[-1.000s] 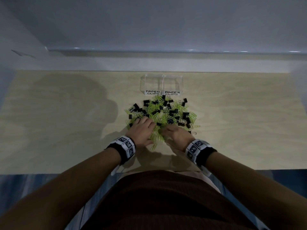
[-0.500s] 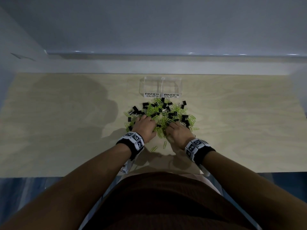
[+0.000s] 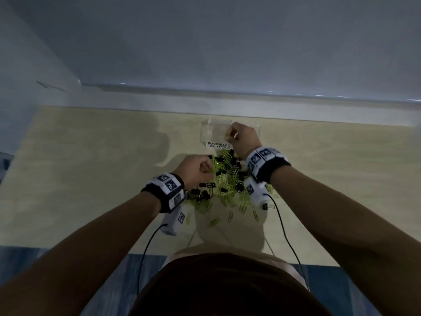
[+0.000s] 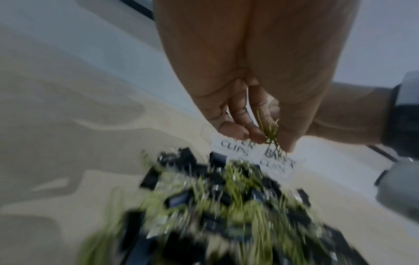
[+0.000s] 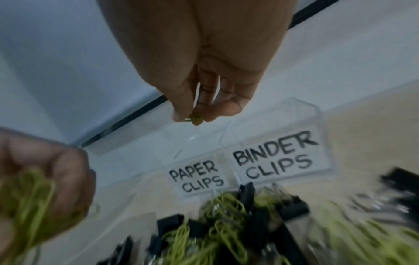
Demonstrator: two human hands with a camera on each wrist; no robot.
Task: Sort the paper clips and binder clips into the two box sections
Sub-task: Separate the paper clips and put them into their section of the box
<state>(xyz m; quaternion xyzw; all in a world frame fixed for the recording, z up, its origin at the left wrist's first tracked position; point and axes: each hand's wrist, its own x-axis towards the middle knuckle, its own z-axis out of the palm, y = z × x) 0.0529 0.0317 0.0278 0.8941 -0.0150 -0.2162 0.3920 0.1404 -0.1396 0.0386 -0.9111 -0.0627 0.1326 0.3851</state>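
A clear two-section box [image 3: 206, 133] stands at the back of the wooden table [image 3: 91, 167], labelled "PAPER CLIPS" [image 5: 196, 177] and "BINDER CLIPS" [image 5: 275, 159]. A heap of green paper clips and black binder clips [image 3: 227, 179] lies just in front of it. My right hand [image 3: 239, 135] is raised over the box near the divider and pinches green paper clips [image 5: 195, 119]. My left hand [image 3: 200, 167] hovers at the heap's left edge, its fingers curled round a bunch of green paper clips [image 4: 271, 132].
A few loose green paper clips [image 3: 214, 222] lie on the table nearer my body. A pale wall [image 3: 205, 42] rises behind the table, with a ledge along its base. Cables run from both wrist cameras toward the table's front edge.
Both hands left the heap with green paper clips. The right hand rose forward over the box, and the left hand lifted slightly at the heap's left side.
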